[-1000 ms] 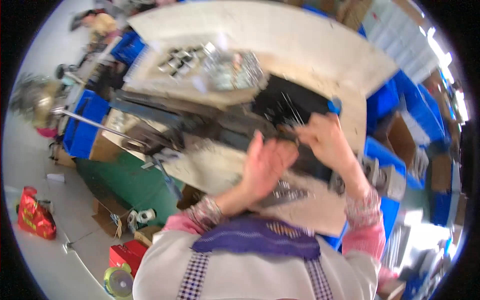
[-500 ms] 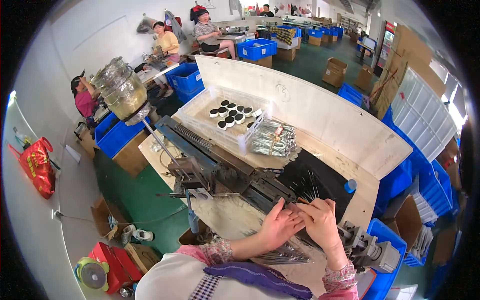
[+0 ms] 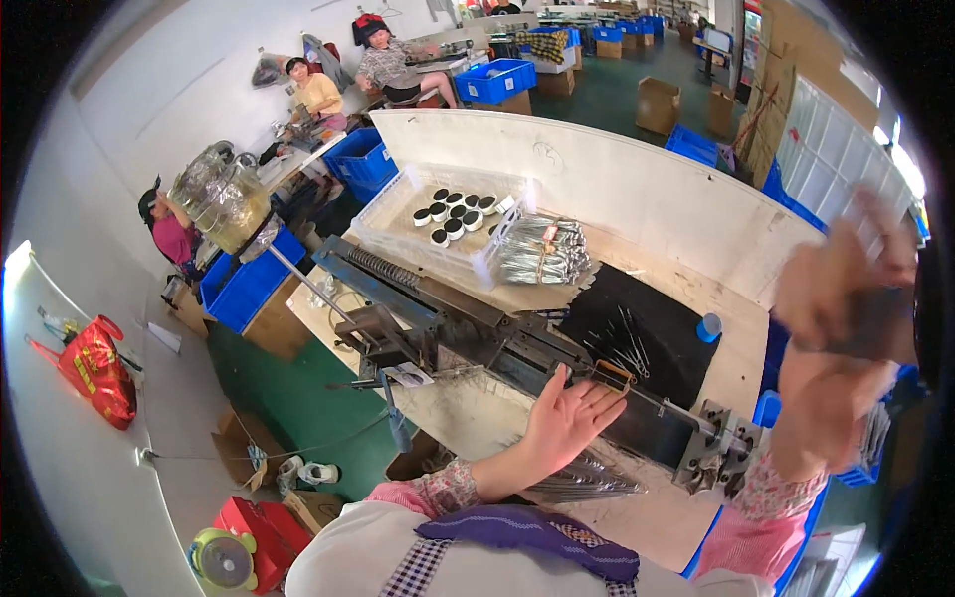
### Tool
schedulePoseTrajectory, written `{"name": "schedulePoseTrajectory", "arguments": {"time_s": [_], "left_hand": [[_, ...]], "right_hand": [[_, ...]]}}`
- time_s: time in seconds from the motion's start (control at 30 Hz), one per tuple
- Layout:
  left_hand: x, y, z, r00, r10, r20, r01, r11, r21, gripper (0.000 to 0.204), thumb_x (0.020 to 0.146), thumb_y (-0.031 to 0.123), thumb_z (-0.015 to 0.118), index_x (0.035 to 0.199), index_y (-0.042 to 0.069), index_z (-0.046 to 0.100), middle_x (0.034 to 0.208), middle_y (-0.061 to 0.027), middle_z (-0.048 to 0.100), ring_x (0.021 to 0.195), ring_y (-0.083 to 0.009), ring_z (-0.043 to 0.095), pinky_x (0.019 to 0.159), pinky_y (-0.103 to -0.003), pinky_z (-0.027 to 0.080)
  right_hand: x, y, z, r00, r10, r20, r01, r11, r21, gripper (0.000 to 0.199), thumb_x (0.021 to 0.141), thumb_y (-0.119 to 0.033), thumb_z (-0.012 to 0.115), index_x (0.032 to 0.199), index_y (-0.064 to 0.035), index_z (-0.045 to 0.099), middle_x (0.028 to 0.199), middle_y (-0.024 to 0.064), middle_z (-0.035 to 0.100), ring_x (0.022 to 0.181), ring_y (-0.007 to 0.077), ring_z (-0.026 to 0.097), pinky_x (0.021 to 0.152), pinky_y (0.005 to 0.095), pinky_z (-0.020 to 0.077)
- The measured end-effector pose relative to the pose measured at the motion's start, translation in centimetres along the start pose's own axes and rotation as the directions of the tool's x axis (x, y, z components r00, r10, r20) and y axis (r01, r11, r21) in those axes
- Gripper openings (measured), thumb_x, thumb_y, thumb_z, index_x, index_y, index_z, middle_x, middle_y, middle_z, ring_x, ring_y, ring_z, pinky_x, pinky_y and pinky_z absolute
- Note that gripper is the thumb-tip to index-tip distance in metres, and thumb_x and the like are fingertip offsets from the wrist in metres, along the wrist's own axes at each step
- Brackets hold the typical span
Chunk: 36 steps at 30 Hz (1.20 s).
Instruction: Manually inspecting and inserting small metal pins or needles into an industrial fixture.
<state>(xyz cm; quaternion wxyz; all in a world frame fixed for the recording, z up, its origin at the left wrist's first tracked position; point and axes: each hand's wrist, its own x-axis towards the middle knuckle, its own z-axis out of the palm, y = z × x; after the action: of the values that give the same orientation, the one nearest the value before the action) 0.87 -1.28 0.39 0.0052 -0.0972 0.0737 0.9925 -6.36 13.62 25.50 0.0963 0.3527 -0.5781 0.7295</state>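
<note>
My left hand is open with the palm up and the fingers spread, just in front of the long dark metal machine that crosses the bench. It holds nothing. Under its wrist lies a pile of thin shiny metal rods. My right hand is raised high at the right, close to the camera and badly blurred. Something dark seems to be against its fingers, but I cannot tell whether it grips anything. Behind the machine lies a black mat with several thin rods scattered on it.
A bundle of wrapped shiny rods leans on a white tray of black round caps. A small blue cup stands by the mat. A glass jar, blue crates, a red bag and seated people are to the left and behind.
Both hands were together at the machine beside the black mat. My right hand has lifted up and to the right, my left hand has opened, and the view has tilted up.
</note>
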Motion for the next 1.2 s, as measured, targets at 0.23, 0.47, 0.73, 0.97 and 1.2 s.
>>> {"name": "schedulePoseTrajectory", "arguments": {"time_s": [0.23, 0.47, 0.73, 0.97, 1.2], "left_hand": [[0.2, -0.2, -0.1, 1.000, -0.021, 0.019, 0.022, 0.999, -0.024, 0.076, 0.097, 0.049, 0.040, 0.133, -0.017, 0.024, 0.145, -0.0309, 0.025, 0.140, -0.0381, 0.021, 0.118, -0.047, 0.017], [0.0, -0.6, -0.6, 1.000, 0.001, 0.028, 0.000, 0.999, -0.037, 0.066, 0.097, 0.047, 0.043, 0.116, -0.015, 0.036, 0.144, -0.0334, 0.023, 0.140, -0.0406, 0.017, 0.119, -0.050, 0.014], [0.6, -0.1, -2.4, 0.979, -0.013, 0.204, 0.062, 0.970, -0.233, 0.058, 0.097, 0.048, 0.042, 0.095, -0.010, 0.049, 0.138, -0.0301, 0.033, 0.138, -0.0399, 0.022, 0.119, -0.049, 0.014], [0.7, -0.1, -0.4, 0.999, -0.003, 0.038, 0.004, 1.000, -0.030, 0.070, 0.097, 0.049, 0.039, 0.129, -0.013, 0.031, 0.140, -0.0275, 0.033, 0.137, -0.0376, 0.027, 0.118, -0.046, 0.017], [0.1, -0.4, -1.0, 0.994, -0.023, 0.109, 0.020, 0.999, 0.028, 0.064, 0.097, 0.050, 0.038, 0.132, -0.003, 0.039, 0.138, -0.0189, 0.043, 0.132, -0.0302, 0.037, 0.115, -0.044, 0.023]], "right_hand": [[1.0, 1.3, -8.7, 0.846, -0.372, 0.381, 0.532, 0.594, -0.603, 0.066, 0.085, -0.058, 0.058, 0.114, 0.0002, 0.048, 0.073, -0.0001, 0.033, 0.073, 0.0121, 0.035, 0.058, 0.0288, 0.0286], [2.7, 0.8, -8.9, 0.775, -0.460, 0.433, 0.614, 0.710, -0.345, 0.059, 0.087, -0.056, 0.057, 0.107, -0.0016, 0.049, 0.073, 0.0005, 0.032, 0.074, 0.0131, 0.035, 0.059, 0.0297, 0.0280], [3.5, 0.6, -8.6, 0.731, -0.457, 0.507, 0.554, 0.831, -0.049, 0.051, 0.088, -0.053, 0.056, 0.100, -0.0036, 0.051, 0.073, 0.0011, 0.032, 0.076, 0.0141, 0.035, 0.059, 0.0308, 0.0273], [0.2, 1.9, -1.9, 0.697, -0.714, -0.060, 0.710, 0.700, -0.079, 0.095, 0.074, -0.076, 0.055, 0.122, 0.0053, 0.048, 0.063, -0.0030, 0.026, 0.052, 0.0087, 0.022, 0.051, 0.0278, 0.0196], [-10.9, 10.1, -0.9, 0.959, 0.087, 0.270, -0.069, 0.995, -0.076, 0.063, 0.086, -0.052, 0.063, 0.114, 0.0034, 0.052, 0.072, 0.0008, 0.047, 0.059, 0.0102, 0.042, 0.068, 0.0282, 0.0427]]}}
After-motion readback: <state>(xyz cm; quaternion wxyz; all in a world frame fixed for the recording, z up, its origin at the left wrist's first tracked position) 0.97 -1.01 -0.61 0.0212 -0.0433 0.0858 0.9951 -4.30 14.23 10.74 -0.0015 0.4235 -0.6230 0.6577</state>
